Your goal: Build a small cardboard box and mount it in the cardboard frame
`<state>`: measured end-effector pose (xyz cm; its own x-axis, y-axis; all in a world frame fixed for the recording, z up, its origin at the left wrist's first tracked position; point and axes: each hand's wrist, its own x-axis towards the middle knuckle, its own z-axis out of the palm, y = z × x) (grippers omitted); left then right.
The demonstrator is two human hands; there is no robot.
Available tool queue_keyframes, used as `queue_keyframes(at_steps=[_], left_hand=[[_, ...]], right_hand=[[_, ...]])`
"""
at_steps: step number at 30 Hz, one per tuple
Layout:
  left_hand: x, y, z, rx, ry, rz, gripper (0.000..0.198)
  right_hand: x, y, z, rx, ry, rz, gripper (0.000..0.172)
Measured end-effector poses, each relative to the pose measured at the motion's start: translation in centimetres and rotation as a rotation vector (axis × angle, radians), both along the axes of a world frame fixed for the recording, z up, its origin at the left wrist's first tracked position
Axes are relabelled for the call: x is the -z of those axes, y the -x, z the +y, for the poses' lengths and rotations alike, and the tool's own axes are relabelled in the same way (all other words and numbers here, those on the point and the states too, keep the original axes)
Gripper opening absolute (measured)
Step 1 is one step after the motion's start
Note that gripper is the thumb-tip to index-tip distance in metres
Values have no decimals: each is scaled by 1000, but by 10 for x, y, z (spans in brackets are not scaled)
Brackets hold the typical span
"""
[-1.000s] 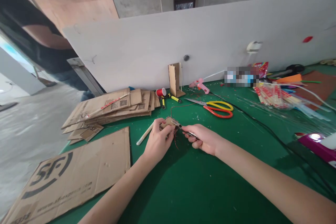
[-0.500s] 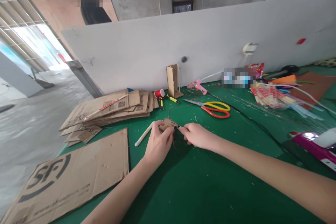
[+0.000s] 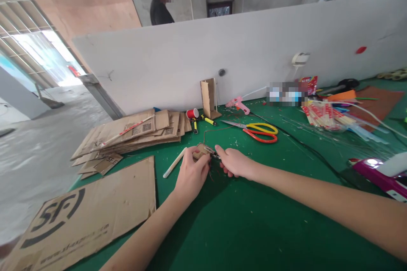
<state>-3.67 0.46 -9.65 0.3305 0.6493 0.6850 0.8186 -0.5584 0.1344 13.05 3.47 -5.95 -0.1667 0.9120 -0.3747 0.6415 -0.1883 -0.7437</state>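
My left hand [image 3: 193, 174] is closed on a small piece of cardboard [image 3: 201, 150] low over the green table, thumb and fingers pinching its near edge. Against the right side of that piece lies a slim silver-and-dark metal tool [image 3: 216, 155], its exact kind too small to make out. My right hand [image 3: 234, 161] grips the tool's right end, thumb on top and fingers curled beneath. Thin reddish wire or thread [image 3: 205, 136] runs from behind the cardboard, and more strands hang below. A whitish stick [image 3: 174, 162] lies just left of my left hand.
Yellow-and-red-handled scissors [image 3: 259, 131] lie beyond my right hand. Behind are a red spool [image 3: 192, 113], a standing cardboard piece [image 3: 208, 99] and a pink glue gun [image 3: 238, 104]. Cardboard sheets [image 3: 127, 135] fill the left. A person [image 3: 160, 8] is beyond the white partition [image 3: 178, 59].
My right hand has shifted slightly along the metal tool, its thumb now raised higher and more fingers showing below. My left hand stays in place. The person behind the partition has moved right.
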Motion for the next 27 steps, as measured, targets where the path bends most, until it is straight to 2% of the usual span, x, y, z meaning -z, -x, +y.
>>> queue_keyframes(at_steps=[4, 11, 14, 17, 27], left_hand=[[1, -2, 0, -26, 5, 4, 15], [0, 2, 2, -76, 50, -37, 13], [1, 6, 6, -112, 29, -58, 13], [2, 8, 8, -92, 5, -53, 13], [2, 5, 6, -95, 40, -62, 13]], right_hand=[[-1, -1, -2, 48, 65, 49, 60], [-2, -17, -4, -47, -14, -8, 53], [-3, -31, -5, 20, 18, 20, 52], [-6, -43, -7, 99, 62, 53, 51], [-19, -30, -9, -48, 121, 25, 53]])
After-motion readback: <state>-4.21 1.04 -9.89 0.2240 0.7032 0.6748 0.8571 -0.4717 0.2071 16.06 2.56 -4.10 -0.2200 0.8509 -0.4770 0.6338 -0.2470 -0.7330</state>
